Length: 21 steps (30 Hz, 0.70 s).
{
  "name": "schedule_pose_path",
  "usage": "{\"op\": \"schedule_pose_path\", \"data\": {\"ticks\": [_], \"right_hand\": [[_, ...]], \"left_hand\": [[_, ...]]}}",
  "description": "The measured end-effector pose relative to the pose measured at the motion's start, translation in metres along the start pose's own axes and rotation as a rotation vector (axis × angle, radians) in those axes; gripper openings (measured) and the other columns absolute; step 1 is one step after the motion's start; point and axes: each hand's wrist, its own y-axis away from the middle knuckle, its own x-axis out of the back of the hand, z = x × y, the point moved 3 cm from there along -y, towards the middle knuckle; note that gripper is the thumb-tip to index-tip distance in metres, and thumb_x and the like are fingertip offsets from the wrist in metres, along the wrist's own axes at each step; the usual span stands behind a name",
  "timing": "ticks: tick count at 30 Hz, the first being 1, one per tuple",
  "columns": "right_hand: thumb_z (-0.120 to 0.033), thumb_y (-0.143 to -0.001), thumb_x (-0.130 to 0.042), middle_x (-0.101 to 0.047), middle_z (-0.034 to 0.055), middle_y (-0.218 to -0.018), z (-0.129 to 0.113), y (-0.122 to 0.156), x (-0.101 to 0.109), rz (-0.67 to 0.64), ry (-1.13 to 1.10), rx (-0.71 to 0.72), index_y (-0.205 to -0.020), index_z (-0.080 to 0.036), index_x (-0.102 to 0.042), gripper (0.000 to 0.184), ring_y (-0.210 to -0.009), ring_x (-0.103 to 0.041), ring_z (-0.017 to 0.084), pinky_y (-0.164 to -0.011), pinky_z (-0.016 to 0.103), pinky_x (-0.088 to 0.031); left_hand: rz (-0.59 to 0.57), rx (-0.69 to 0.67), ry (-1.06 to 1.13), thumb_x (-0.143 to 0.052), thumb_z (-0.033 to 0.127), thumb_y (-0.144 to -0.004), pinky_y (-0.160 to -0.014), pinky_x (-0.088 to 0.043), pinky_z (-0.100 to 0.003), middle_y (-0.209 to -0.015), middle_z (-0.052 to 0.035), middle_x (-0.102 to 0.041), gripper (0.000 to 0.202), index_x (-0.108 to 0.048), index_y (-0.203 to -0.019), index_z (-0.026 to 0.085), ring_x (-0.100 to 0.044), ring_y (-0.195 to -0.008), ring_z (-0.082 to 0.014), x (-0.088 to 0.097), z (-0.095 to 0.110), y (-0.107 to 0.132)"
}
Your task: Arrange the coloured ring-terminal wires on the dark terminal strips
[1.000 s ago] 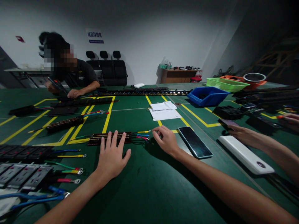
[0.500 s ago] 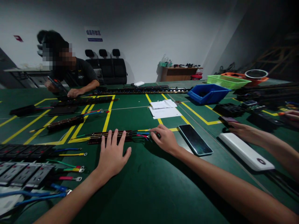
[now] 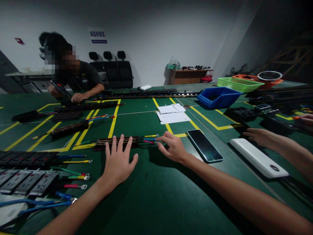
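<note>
Black, a single strip lies at the middle of the frame, with at least three wires at its right end. Its long axis runs left to right, these wires pointing right. The left hand lies palm down over it, fingers spread wide. The right hand, thumb and forefinger narrowed, meets the wire ends; I cannot tell whether it grips one. Right of centre lies one phone.

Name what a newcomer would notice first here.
Likely the left hand, spread over a dark strip near the centre, and the right hand beside it at the strip's coloured wires. Next, the phone lying just right of that hand, and the bright blue bin farther back on the green table.
</note>
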Motion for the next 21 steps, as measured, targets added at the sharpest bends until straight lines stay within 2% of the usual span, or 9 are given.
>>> {"op": "schedule_pose_path", "data": {"ticks": [2, 5, 10, 12, 14, 17, 21], "right_hand": [[-0.031, -0.098, -0.054, -0.061, 0.005, -0.083, 0.0035, -0.0005, 0.0, 0.019, 0.026, -0.075, -0.099, -0.019, -0.078, 0.027, -0.069, -0.056, 0.015, -0.063, 0.027, -0.041], [-0.033, -0.099, -0.053, -0.061, 0.004, -0.079, 0.0067, -0.0018, -0.0028, -0.057, 0.067, -0.126, -0.086, -0.021, -0.078, 0.031, -0.068, -0.056, 0.015, -0.063, 0.027, -0.039], [-0.035, -0.098, -0.054, -0.063, 0.0042, -0.089, 0.0076, -0.0028, -0.0037, -0.075, 0.096, -0.184, -0.117, -0.022, -0.073, 0.029, -0.071, -0.058, 0.015, -0.063, 0.027, -0.038], [-0.037, -0.099, -0.053, -0.062, 0.0038, -0.089, 0.0073, -0.0024, -0.0046, -0.118, 0.12, -0.198, -0.117, -0.023, -0.073, 0.03, -0.071, -0.058, 0.015, -0.061, 0.027, -0.037], [-0.036, -0.099, -0.052, -0.061, 0.0042, -0.089, 0.0065, -0.0018, -0.0029, -0.086, 0.107, -0.187, -0.116, -0.022, -0.073, 0.03, -0.071, -0.058, 0.016, -0.061, 0.027, -0.037], [-0.034, -0.1, -0.051, -0.059, 0.0048, -0.085, 0.0036, -0.0005, 0.0014, 0.021, 0.05, -0.105, -0.102, -0.017, -0.076, 0.03, -0.071, -0.057, 0.015, -0.064, 0.028, -0.04], [-0.033, -0.1, -0.051, -0.058, 0.0038, -0.078, -0.0005, 0.0004, -0.0015, -0.071, 0.038, 0.034, -0.073, -0.018, -0.073, 0.038, -0.065, -0.053, 0.013, -0.06, 0.027, -0.036]], "left_hand": [[-0.014, 0.018, 0.007, -0.042, 0.057, -0.096, -0.114, -0.019, -0.074, -0.165, -0.0171, -0.031, 0.071, -0.039, -0.158, 0.022, -0.022, -0.149, -0.0518, 0.0008, 0.0, 0.0005], [-0.03, 0.031, 0.003, -0.043, 0.057, -0.096, -0.113, -0.021, -0.074, -0.165, -0.0158, -0.031, 0.072, -0.037, -0.159, 0.023, -0.023, -0.148, -0.0528, 0.0017, 0.001, 0.0014], [-0.02, 0.034, -0.026, -0.042, 0.056, -0.097, -0.115, -0.025, -0.069, -0.165, -0.0155, -0.031, 0.071, -0.034, -0.16, 0.024, -0.024, -0.149, -0.05, 0.0013, 0.0022, 0.0023], [-0.023, 0.031, -0.028, -0.041, 0.056, -0.097, -0.114, -0.026, -0.069, -0.165, -0.0157, -0.03, 0.072, -0.033, -0.16, 0.024, -0.024, -0.149, -0.0497, 0.0004, 0.0021, 0.0024], [-0.02, 0.024, -0.027, -0.04, 0.057, -0.097, -0.114, -0.027, -0.069, -0.165, -0.0157, -0.03, 0.072, -0.033, -0.16, 0.024, -0.024, -0.149, -0.0496, -0.0005, 0.0017, 0.0025], [-0.012, 0.014, -0.023, -0.038, 0.057, -0.098, -0.114, -0.027, -0.069, -0.166, -0.0157, -0.029, 0.071, -0.032, -0.16, 0.024, -0.023, -0.15, -0.0494, -0.0018, 0.0011, 0.0028], [-0.016, 0.014, -0.019, -0.039, 0.058, -0.098, -0.115, -0.026, -0.069, -0.166, -0.0161, -0.029, 0.071, -0.032, -0.161, 0.024, -0.022, -0.15, -0.0492, -0.0026, 0.0009, 0.0025]]}}
